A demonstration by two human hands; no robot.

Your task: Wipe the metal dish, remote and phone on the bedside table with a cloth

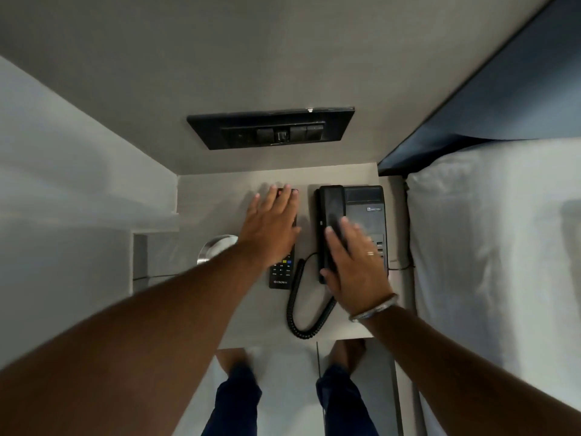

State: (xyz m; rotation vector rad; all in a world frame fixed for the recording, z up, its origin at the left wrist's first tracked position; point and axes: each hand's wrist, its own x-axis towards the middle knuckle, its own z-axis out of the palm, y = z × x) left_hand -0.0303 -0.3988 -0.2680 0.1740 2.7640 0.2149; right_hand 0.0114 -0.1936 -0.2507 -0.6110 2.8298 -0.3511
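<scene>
Hands spread low over remote and phone on the desk.
Left hand lay flat with fingers wide across the black remote; right hand rested on the black phone handset, fingers relaxed and blurred. Metal dish sat at the desk's left edge, partly behind the left forearm.
</scene>
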